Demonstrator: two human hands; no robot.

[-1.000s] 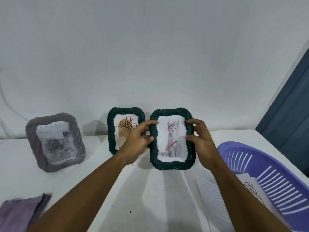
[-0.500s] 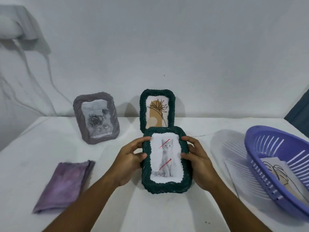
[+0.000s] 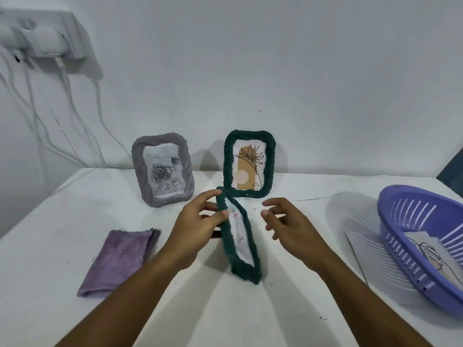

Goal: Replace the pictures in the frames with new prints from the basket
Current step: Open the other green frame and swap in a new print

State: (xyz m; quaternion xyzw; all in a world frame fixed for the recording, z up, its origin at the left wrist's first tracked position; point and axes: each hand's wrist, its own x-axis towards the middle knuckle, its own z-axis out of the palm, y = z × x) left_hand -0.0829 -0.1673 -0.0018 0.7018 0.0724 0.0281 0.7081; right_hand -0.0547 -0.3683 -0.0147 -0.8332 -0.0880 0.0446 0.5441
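At the centre of the frame our left hand (image 3: 198, 229) pinches the left edge of a green frame (image 3: 238, 236), which is turned nearly edge-on above the counter (image 3: 288, 309), while our right hand (image 3: 288, 226) hangs just right of it with fingers loose and apart, holding nothing. Behind stand a second green frame (image 3: 249, 166) and a grey frame (image 3: 162, 172); a purple cloth (image 3: 120, 259) lies at lower left, and the basket (image 3: 421, 236) with prints (image 3: 426, 251) sits at right.

Indoor domestic-type room: plain white wall (image 3: 275, 58), white tabletop (image 3: 288, 309), wall-mounted socket block (image 3: 47, 36) with hanging cables (image 3: 67, 126), standing picture frames (image 3: 162, 171), plastic basket (image 3: 421, 246).
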